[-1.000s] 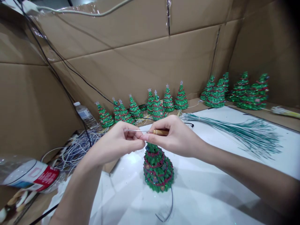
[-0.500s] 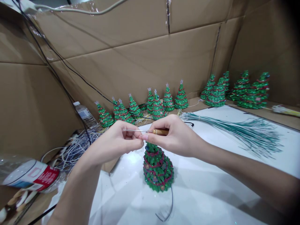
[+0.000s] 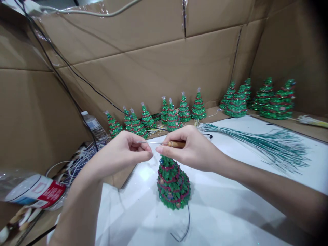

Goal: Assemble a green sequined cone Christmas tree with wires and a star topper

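Observation:
A small green Christmas tree (image 3: pixel 173 186) with red garlands stands upright on the white table, a dark wire (image 3: pixel 188 222) trailing from its base. Above its top, my right hand (image 3: pixel 191 147) is closed around the wooden handle of an awl (image 3: pixel 176 144), whose thin metal shaft points left. The shaft's tip reaches the curled fingers of my left hand (image 3: pixel 130 148). Thumb and fingers of that left hand are pinched together; whatever they hold is too small to make out. The tree's tip is partly hidden behind my right hand.
Several finished-looking trees (image 3: pixel 198 104) line the cardboard wall (image 3: pixel 153 61), with more trees (image 3: pixel 278 99) at the right. A bundle of green and white wires (image 3: pixel 256 140) lies on the table (image 3: pixel 230 198). Plastic bottles (image 3: pixel 94 124) and tangled wires (image 3: pixel 82 160) are at the left.
My left hand has moved slightly left, opening a gap between its fingertips and my right thumb. My right hand still holds the awl in about the same place.

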Motion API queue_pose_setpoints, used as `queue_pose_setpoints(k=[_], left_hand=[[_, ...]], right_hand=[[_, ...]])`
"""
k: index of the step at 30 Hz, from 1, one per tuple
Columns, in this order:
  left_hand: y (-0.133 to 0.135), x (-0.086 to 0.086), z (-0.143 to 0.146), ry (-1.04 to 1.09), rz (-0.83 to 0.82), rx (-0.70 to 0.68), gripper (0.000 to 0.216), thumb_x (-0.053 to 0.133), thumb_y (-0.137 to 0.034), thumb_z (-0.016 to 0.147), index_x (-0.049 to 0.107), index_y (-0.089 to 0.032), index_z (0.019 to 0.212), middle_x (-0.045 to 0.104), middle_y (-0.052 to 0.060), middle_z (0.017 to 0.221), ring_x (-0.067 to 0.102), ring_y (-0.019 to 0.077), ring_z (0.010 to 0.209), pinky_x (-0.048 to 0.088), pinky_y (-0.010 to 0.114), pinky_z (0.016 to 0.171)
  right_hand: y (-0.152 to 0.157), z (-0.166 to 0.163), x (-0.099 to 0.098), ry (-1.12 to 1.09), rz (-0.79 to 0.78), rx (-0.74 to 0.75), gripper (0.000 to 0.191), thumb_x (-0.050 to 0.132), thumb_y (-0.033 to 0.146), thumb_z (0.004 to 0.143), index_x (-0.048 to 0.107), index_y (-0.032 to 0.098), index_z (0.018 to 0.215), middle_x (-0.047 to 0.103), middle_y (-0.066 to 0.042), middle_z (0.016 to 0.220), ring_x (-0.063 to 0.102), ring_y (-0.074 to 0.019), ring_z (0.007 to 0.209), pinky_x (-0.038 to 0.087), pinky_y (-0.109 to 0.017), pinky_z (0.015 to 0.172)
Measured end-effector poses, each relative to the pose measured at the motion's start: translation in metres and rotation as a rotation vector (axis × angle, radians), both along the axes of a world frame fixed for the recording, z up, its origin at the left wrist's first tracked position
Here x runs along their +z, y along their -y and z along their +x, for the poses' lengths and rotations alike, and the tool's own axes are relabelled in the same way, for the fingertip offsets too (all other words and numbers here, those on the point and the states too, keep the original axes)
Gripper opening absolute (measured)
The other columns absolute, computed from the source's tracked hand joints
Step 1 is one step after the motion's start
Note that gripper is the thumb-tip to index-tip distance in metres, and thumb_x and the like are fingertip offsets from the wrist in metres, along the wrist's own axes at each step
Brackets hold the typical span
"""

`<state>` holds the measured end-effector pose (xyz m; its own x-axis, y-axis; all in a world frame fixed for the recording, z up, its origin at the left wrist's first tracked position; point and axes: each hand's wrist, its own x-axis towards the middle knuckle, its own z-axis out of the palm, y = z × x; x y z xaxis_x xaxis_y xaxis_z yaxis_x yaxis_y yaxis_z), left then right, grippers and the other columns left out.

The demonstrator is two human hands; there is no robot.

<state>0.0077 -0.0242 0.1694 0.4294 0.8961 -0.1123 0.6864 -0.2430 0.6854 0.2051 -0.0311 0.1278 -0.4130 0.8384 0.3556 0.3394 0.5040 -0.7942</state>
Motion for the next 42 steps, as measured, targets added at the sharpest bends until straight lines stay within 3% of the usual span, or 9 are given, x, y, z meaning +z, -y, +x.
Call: queue_pose_setpoints(k=[7,14,20,23,26,27,31,37,42], left_hand=[[-0.021,-0.008,-0.01,-0.337,0.38,0.254,0.018,0.059,-0.029,0.069,0.071,-0.015,0.067,0.065,0.003,0.063,0.054,0.0165,0.06,0.034,0.023,0.053],[-0.037,-0.017,-0.017,-0.39,0.402,0.306,0.02,0.058,-0.027,0.068,0.073,-0.016,0.076,0.072,0.006,0.077,0.065,0.0233,0.074,0.04,0.025,0.06],[-0.041,-0.019,-0.021,-0.366,0.545,0.379,0.037,0.056,-0.041,0.076,0.071,-0.014,0.096,0.072,0.009,0.085,0.062,0.0224,0.072,0.041,0.027,0.062],[-0.032,-0.011,-0.018,-0.245,0.479,0.29,0.034,0.059,-0.042,0.076,0.07,-0.015,0.092,0.071,0.007,0.082,0.06,0.0191,0.069,0.041,0.025,0.059],[-0.015,-0.002,-0.013,-0.13,0.258,0.139,0.026,0.062,-0.04,0.075,0.071,-0.016,0.078,0.068,0.003,0.069,0.056,0.0146,0.062,0.038,0.021,0.052],[-0.01,0.0,-0.012,-0.123,0.194,0.11,0.026,0.061,-0.04,0.076,0.071,-0.016,0.074,0.064,0.002,0.061,0.053,0.0131,0.057,0.035,0.02,0.049],[0.004,0.001,-0.007,-0.091,-0.012,-0.084,0.02,0.064,-0.036,0.076,0.073,-0.019,0.075,0.064,0.001,0.066,0.052,0.0125,0.06,0.038,0.021,0.052],[0.009,-0.008,0.001,-0.073,0.142,-0.043,0.017,0.064,-0.034,0.076,0.071,-0.019,0.073,0.063,0.0,0.065,0.051,0.0122,0.059,0.039,0.021,0.051],[0.01,-0.008,0.002,-0.065,0.209,0.026,0.021,0.066,-0.041,0.077,0.071,-0.02,0.08,0.065,0.0,0.067,0.054,0.0125,0.061,0.041,0.021,0.052]], right_hand=[[0.0,-0.001,-0.001,0.032,0.019,-0.015,0.035,0.056,0.041,0.084,0.055,0.015,0.06,0.027,0.006,0.053,0.024,-0.0064,0.049,0.015,-0.023,0.043],[0.0,-0.001,-0.001,0.048,0.047,-0.013,0.036,0.056,0.041,0.084,0.053,0.015,0.059,0.028,0.006,0.053,0.024,-0.0062,0.049,0.015,-0.023,0.042],[0.0,-0.001,0.0,0.031,0.05,-0.013,0.037,0.057,0.04,0.084,0.049,0.016,0.057,0.027,0.007,0.051,0.024,-0.0054,0.048,0.015,-0.023,0.042],[0.0,-0.001,0.0,0.034,0.048,-0.012,0.036,0.058,0.041,0.084,0.052,0.015,0.059,0.028,0.007,0.051,0.024,-0.0053,0.048,0.015,-0.023,0.041],[0.0,0.0,0.0,0.027,0.031,0.005,0.035,0.057,0.041,0.084,0.055,0.015,0.062,0.029,0.007,0.051,0.024,-0.0056,0.047,0.015,-0.023,0.041],[-0.001,0.0,0.0,0.023,0.025,0.018,0.035,0.057,0.041,0.084,0.053,0.015,0.061,0.028,0.007,0.052,0.024,-0.0057,0.048,0.014,-0.023,0.041],[-0.002,0.003,0.003,0.007,0.021,0.062,0.044,0.057,0.042,0.085,0.04,0.017,0.053,0.02,0.007,0.054,0.02,-0.0063,0.05,0.014,-0.025,0.044],[-0.002,0.004,0.007,0.024,0.003,0.074,0.043,0.052,0.041,0.087,0.039,0.018,0.053,0.019,0.007,0.055,0.019,-0.0068,0.05,0.013,-0.026,0.044],[0.003,0.013,0.02,0.052,0.023,0.001,0.018,0.053,0.031,0.084,0.06,0.016,0.076,0.039,0.005,0.054,0.033,-0.0074,0.048,0.021,-0.023,0.043]])
